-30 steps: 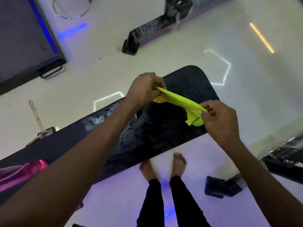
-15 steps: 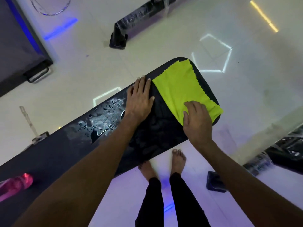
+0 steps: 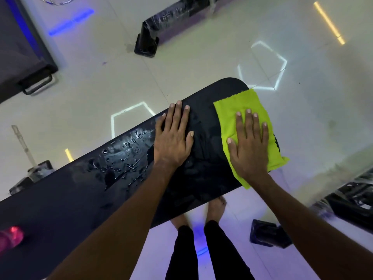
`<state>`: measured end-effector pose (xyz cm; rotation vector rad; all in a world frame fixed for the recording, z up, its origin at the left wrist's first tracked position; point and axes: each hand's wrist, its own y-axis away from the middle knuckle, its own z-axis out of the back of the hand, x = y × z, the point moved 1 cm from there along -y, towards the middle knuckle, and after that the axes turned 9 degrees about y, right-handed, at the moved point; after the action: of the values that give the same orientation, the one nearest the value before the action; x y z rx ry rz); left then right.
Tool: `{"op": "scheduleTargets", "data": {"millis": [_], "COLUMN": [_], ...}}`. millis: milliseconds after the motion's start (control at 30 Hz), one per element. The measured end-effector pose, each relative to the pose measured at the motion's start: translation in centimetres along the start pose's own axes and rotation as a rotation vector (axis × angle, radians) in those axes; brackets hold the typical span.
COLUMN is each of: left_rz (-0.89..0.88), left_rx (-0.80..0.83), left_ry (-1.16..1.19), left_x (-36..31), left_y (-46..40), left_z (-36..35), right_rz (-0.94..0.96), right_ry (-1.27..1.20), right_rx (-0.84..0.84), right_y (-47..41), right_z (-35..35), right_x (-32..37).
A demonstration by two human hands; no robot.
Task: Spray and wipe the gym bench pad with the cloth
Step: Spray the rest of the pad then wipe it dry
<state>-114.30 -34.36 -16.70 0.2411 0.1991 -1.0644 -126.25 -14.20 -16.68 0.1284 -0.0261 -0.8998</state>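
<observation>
The long black gym bench pad (image 3: 80, 190) runs from the lower left to the upper right, with spray droplets glistening on its middle. A lime-green cloth (image 3: 238, 106) lies spread flat over the pad's right end. My right hand (image 3: 248, 146) presses flat on the cloth, fingers straight. My left hand (image 3: 172, 138) rests flat on the bare wet pad just left of the cloth. A pink spray bottle (image 3: 10, 237) lies on the pad at the far left edge of the view, mostly cut off.
My bare feet (image 3: 214, 209) and dark trousers stand on the glossy tiled floor just in front of the bench. Black wrapped equipment bases stand behind (image 3: 147, 43) and at the right (image 3: 268, 235). A dark machine (image 3: 20, 49) fills the upper left corner.
The cloth, first stretched between both gripping hands, was laid flat on the pad's end. My right hand has since flattened fully on it and slid it toward the right end.
</observation>
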Motion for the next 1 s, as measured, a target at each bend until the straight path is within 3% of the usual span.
{"op": "scheduleTargets", "data": {"millis": [200,400,500,700,867,1000], "left_rz": [-0.011,-0.01,0.001,-0.014,-0.01,-0.002], "left_rx": [-0.049,-0.036,-0.045,-0.072,-0.056,-0.049], "left_ry": [-0.007,0.009,0.003,-0.004,0.009,0.008], "left_x": [0.4,0.3,0.2,0.3,0.3,0.2], "left_y": [-0.1,0.1,0.1,0.1,0.1,0.1], "left_z": [-0.8,-0.5,-0.7,-1.2,-1.0,-1.1], "right_rz": [-0.116,0.179,0.095,-0.054,0.154,0.013], "right_ry": [0.0,0.016,0.032,0.028,-0.002,-0.01], "right_rx": [-0.014,-0.013,-0.003,0.004,-0.03,-0.015], "right_y": [-8.4,-4.0,-4.1,-10.3,-5.0,-2.1], "right_z": [0.9,0.4,0.4,1.1,0.0,-0.2], "right_x": [4.9,1.7,0.2,5.6,2.0,-0.2]}}
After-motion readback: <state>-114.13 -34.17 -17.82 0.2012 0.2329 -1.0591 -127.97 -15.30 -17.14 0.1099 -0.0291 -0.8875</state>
